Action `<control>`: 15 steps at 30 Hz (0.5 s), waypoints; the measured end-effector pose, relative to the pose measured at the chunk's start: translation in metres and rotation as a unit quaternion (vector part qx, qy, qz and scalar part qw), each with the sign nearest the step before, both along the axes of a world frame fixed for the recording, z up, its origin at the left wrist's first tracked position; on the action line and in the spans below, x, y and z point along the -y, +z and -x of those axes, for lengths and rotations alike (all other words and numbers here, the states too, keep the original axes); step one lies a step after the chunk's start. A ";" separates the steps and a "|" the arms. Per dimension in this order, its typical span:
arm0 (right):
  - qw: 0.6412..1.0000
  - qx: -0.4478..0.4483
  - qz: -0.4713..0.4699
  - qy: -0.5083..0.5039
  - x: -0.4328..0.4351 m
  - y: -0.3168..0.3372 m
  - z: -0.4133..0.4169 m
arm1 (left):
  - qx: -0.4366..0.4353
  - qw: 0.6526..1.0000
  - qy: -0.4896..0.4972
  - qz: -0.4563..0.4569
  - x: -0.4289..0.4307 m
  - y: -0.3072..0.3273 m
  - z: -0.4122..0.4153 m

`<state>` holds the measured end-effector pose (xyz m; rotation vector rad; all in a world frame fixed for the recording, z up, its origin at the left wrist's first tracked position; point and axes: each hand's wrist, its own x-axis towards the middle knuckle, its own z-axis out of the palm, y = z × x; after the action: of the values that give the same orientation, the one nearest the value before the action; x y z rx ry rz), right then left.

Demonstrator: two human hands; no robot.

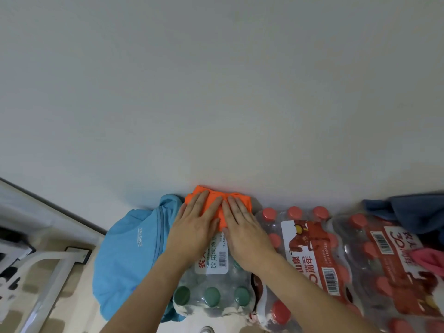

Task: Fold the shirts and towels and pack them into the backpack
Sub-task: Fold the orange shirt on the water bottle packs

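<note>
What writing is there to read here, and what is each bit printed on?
"TAI DING" (roughly), on the blue backpack.
"饮用纯净", on the green-capped bottle pack.
"1996-2024" and "周年", on the red-capped bottle pack.
"30", on the rightmost bottle pack.
All smaller print: too blurred to read.

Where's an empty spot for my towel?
Bare: atop the red-capped bottle pack, between the right hand and dark blue cloth; the floor left of the blue backpack. Crowded: by the wall, where it and the left hand press the orange cloth.
</note>
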<state>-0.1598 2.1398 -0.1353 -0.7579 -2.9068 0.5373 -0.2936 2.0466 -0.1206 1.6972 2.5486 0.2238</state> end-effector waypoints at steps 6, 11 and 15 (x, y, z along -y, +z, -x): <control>0.998 -0.002 0.045 -0.035 -0.005 0.037 -0.055 | -0.017 0.998 0.046 0.032 -0.014 0.001 -0.004; 0.980 -0.081 0.084 -0.164 0.000 0.073 -0.146 | 0.016 0.996 0.032 -0.078 -0.011 0.025 -0.021; 0.942 -0.140 0.094 -0.290 0.022 0.090 -0.205 | 0.113 0.973 -0.053 -0.193 -0.015 0.060 -0.055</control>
<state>0.0452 2.1179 -0.0454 -1.3657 -2.2375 0.7728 -0.2390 2.0613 -0.0605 1.7945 2.3485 0.9004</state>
